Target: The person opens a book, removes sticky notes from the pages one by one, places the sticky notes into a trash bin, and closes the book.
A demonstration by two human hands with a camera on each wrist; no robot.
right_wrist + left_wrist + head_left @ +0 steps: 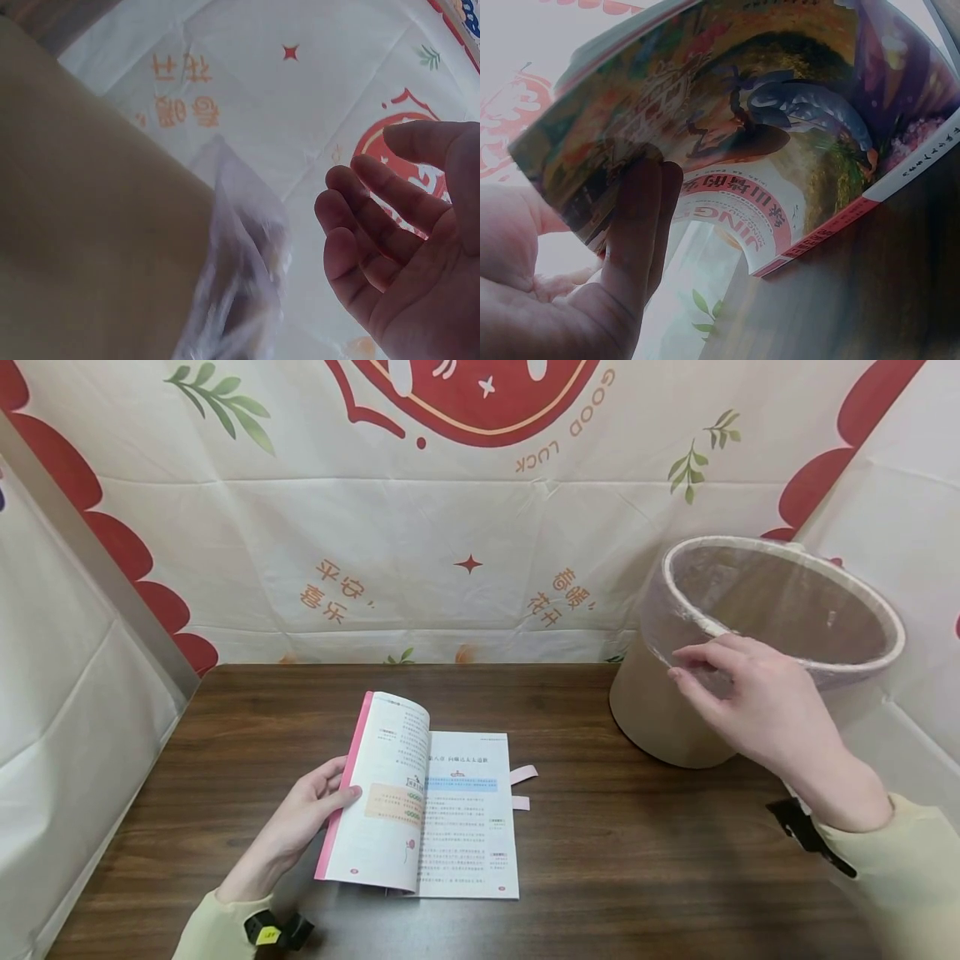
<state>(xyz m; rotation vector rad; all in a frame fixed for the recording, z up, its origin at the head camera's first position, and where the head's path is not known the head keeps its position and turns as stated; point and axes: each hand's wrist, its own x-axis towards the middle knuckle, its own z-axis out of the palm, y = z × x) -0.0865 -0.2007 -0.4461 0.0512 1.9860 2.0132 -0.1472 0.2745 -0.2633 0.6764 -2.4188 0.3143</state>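
Your left hand (302,817) grips the raised left side of an open book (467,843), thumb on the page's outer edge and fingers bent behind the cover. The book lies at the middle of a dark wood-grain table (600,868), its right-hand page flat and its left-hand pages curving upward along a pink edge. Two pale paper tabs (524,774) jut from the right side. From your left wrist, the illustrated cover (780,112) shows bowed in your grasp, with a figure in blue and a red-and-white spine.

Your right hand (772,706) hangs in the air at the near side of a beige bin (663,718), fingers loosely bent, thumb apart from them, nothing held. The right wrist view shows a gap between your fingertips and the clear plastic liner (240,247), which folds over the bin's rim. The bin stands at the table's right rear, well apart from the book.

Pale yellow sleeves (217,931) cover your forearms, a black strap (810,839) circling your right wrist. Behind the table hangs a white cloth (450,518) printed with red shapes, green leaves and orange lettering.
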